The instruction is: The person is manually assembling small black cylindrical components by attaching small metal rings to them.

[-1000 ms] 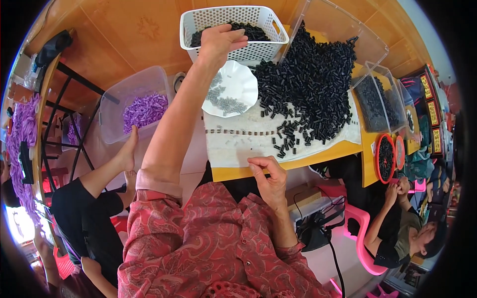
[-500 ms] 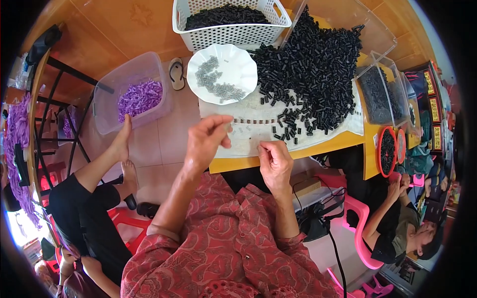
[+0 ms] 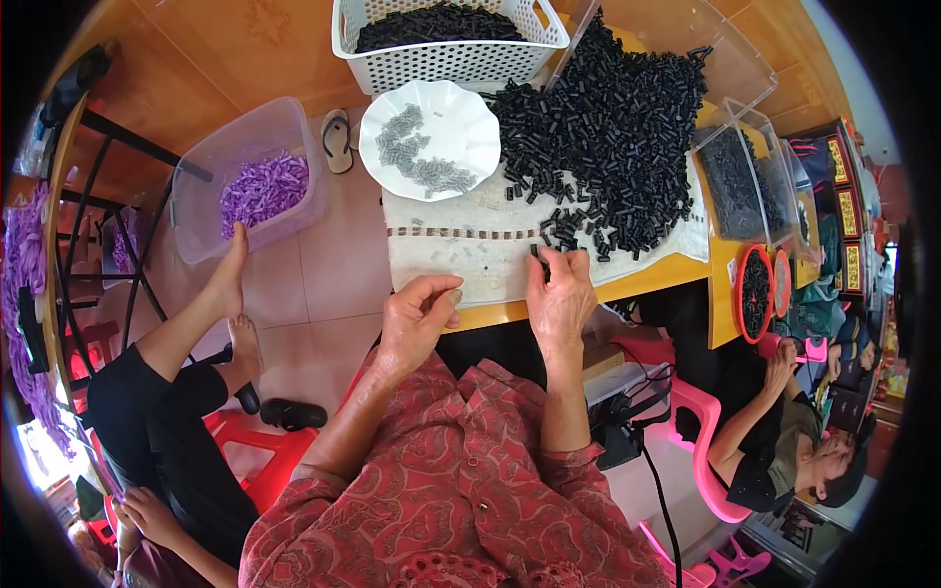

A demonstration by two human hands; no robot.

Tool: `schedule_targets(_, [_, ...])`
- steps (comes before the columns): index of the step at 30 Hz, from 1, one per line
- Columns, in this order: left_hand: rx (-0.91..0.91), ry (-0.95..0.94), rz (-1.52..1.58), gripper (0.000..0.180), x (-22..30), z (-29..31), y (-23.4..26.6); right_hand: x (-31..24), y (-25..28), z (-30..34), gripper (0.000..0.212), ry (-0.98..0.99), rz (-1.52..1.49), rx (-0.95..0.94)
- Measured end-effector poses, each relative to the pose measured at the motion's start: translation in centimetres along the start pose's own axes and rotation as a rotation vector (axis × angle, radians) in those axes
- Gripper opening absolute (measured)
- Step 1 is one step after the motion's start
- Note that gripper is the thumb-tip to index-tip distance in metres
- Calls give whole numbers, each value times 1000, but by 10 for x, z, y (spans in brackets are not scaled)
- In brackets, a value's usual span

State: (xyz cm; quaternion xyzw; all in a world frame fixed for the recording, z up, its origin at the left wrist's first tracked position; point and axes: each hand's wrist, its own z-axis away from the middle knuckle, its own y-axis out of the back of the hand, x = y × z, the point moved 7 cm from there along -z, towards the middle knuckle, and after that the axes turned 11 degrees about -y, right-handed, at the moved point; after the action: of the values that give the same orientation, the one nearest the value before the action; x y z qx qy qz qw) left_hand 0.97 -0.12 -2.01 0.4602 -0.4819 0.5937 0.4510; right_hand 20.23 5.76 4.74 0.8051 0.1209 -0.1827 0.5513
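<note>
At the table's (image 3: 647, 274) near edge I see left hand (image 3: 420, 323) and right hand (image 3: 561, 306), fingers curled in; any grip, cannot tell. Loose black pieces (image 3: 564, 232) by the right; plate (image 3: 459, 129) of clear pieces (image 3: 402, 143), left edge; black heap (image 3: 627, 137) toward far right corner

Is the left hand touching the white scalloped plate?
Apart: the head view shows a stretch of white cloth between the left hand and the white scalloped plate.

Palm of the right hand (image 3: 561, 304) hidden; upper edge crops 1 white basket (image 3: 446, 69).
</note>
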Motion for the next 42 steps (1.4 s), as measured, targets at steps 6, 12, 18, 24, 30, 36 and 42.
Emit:
schedule_targets(6, [5, -1, 32, 20, 0, 5, 0, 0, -6, 7, 16, -17, -177, -15])
schedule_targets(12, [-4, -29, 252, 21, -2, 7, -5, -19, -3, 30, 15, -165, -757, -326])
schedule_targets(18, [-48, -62, 448, 24, 7, 12, -12, -40, 3, 42, 16, -110, -804, -397])
schedule_targets(24, [-90, -118, 472, 24, 12, 16, -9, -50, 4, 48, 16, -54, -810, -409])
schedule_targets(30, [-99, -210, 385, 26, 16, 20, -4, -51, 2, 51, 17, -43, -816, -396])
schedule_targets(36, [-98, -239, 360, 25, 15, 21, -2, -52, 4, 54, 19, -41, -807, -389])
schedule_targets(42, [-79, 16, 966, 26, -3, 21, -10, -57, 4, 58, 19, -47, -872, -429])
